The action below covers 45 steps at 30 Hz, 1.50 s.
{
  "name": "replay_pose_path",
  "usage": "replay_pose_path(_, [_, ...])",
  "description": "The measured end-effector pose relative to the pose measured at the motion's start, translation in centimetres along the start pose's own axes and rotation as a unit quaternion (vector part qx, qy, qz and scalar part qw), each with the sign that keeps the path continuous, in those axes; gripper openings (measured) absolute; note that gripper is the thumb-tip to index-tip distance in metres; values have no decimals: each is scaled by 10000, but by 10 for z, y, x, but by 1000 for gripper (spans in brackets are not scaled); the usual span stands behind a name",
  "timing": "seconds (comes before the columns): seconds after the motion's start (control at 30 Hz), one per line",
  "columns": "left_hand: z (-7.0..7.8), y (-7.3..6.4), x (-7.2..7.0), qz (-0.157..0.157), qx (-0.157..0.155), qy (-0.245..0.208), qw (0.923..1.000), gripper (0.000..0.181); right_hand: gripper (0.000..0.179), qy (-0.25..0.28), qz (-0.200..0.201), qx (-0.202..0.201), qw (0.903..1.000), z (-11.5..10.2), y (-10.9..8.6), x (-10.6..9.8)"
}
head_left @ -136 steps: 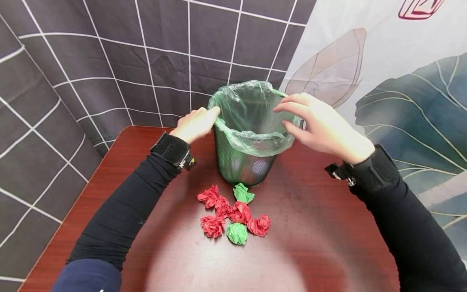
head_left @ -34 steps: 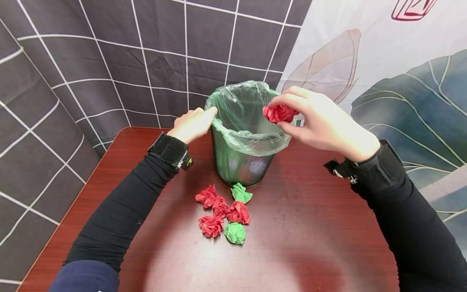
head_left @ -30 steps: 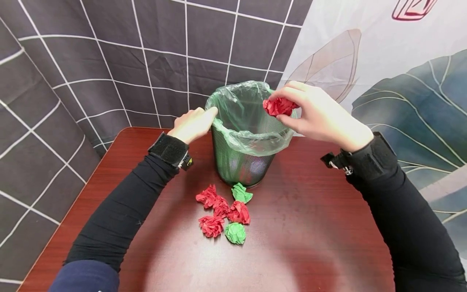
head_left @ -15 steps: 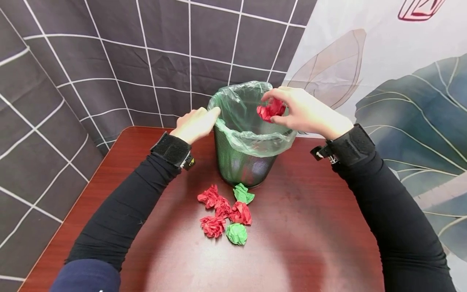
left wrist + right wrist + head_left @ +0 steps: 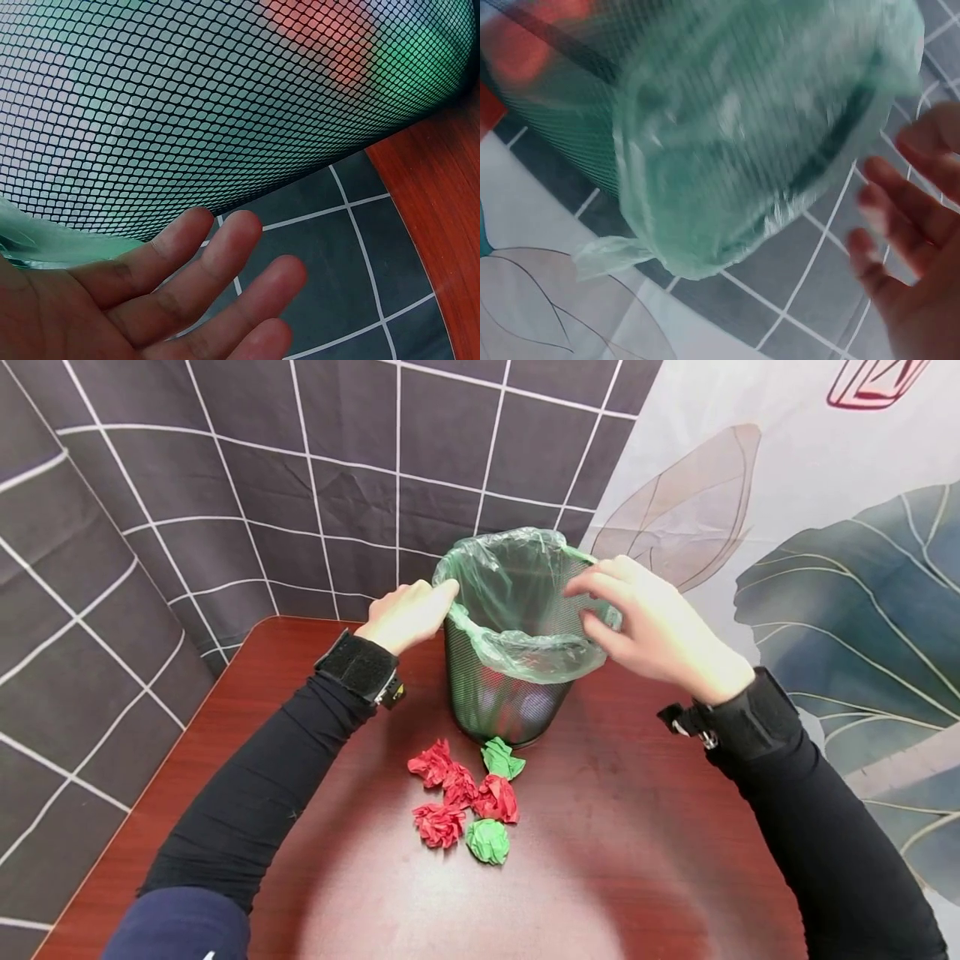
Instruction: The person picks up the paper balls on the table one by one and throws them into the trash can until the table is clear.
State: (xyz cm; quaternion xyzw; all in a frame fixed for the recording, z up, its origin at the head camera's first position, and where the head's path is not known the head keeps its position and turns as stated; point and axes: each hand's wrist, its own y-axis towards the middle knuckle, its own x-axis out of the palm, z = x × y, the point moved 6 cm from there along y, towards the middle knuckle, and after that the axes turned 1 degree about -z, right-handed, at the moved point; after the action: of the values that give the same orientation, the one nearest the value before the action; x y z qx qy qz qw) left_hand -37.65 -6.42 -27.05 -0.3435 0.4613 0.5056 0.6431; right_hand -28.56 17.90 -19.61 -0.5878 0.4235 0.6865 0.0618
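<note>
Well, open bin rim between hands

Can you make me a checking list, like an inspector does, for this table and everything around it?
Surface: shiny reddish-brown table.
Job's things: mesh bin standing upright with a green liner, coloured shapes showing through; four red paper balls and two green paper balls in front.
Clutter: nothing seen.
Hands: left hand holds the bin's rim; right hand, holding nothing, is by the opening.
Cables: nothing seen.
Surroundings: dark grid backdrop; pale leaf-print backdrop.
</note>
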Motion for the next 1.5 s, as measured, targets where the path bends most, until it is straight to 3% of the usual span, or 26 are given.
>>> replay_pose_path(0.13, [0, 1, 0, 7, 49, 41, 10000, 27, 24, -34, 524, -549, 9971, -20, -23, 1])
replay_pose_path(0.27, [-1, 1, -2, 44, 17, 50, 10000, 27, 24, -19, 490, -844, 9952, -35, -43, 18])
replay_pose_path(0.57, [-2, 1, -2, -2, -3, 105, 9999, 26, 29, 216, -744, -873, 9932, -45, -75, 95])
replay_pose_path(0.83, [-2, -1, -3, 60, 88, 141, 9998, 24, 44, 320, -1564, -716, 9846, -45, -88, 149])
replay_pose_path(1.2, [1, 0, -1, -8, 131, 165, 9998, 18, 67, -97, -2402, -377, 9699, -44, -96, 193])
replay_pose_path(1.5, [2, 0, 0, -15, 158, 162, 9997, 18, 48, -20, -2642, -184, 9643, -43, -105, 207])
